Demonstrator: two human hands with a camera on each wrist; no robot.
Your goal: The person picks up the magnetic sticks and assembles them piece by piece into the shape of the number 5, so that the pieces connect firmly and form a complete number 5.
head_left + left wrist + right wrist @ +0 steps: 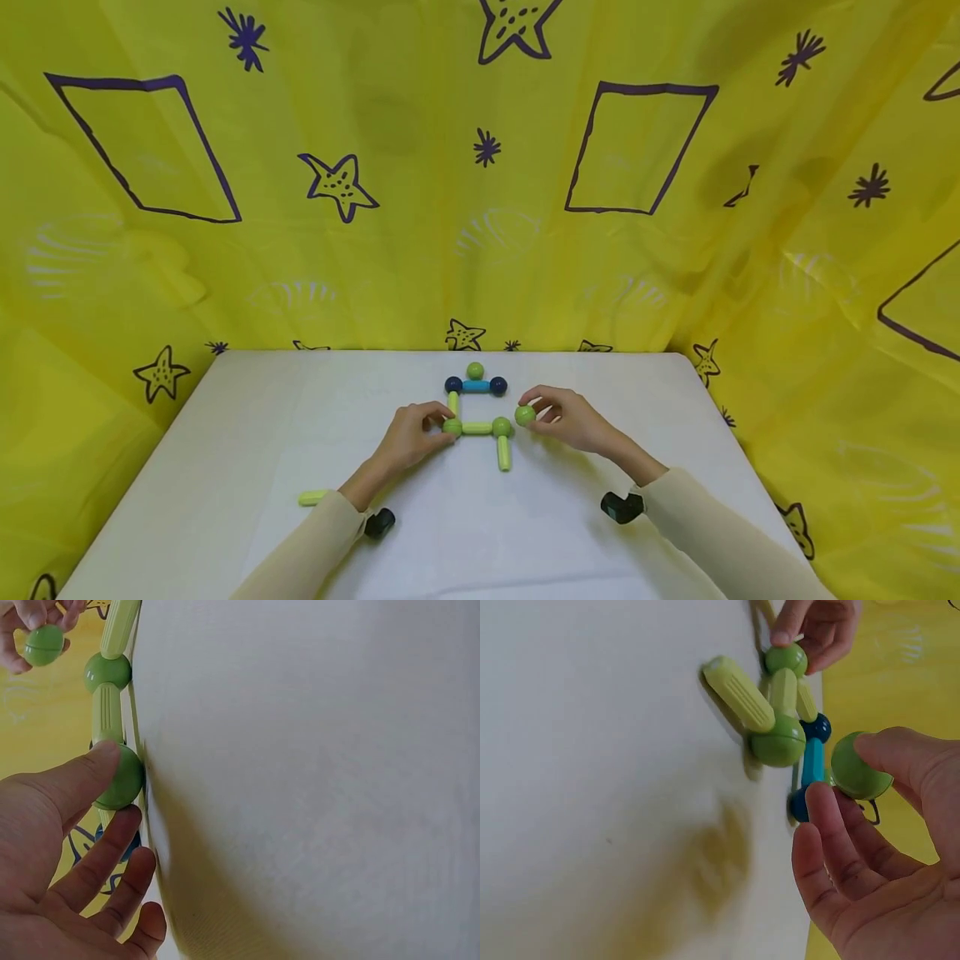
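Ball (525,415), green and glossy, pinched between the thumb and fingers of the right hand (576,423), up off the white table (225,433) and just beside, yet apart from, the right corner ball (501,427). In the left hand (407,435), the left corner ball (452,427), also green, gripped by thumb and forefinger, with the other fingers loosely bent. Between both corner balls, a crosswise rod (477,428), yellow-green, touching each. From the right corner ball, a near rod (504,454) of the same colour, pointing toward the near side of the table, other end bare. From the left corner ball, a far rod (453,402), running away to a dark blue ball (453,385). From there, a bright blue rod (476,387) leading across to a second dark blue ball (498,386). Just behind the blue rod, a back green ball (475,371) (contact between the two impossible to tell). Beside the left sleeve (315,537), and partly hidden by it, a loose rod (312,497). Behind everything, a patterned yellow curtain (427,250).
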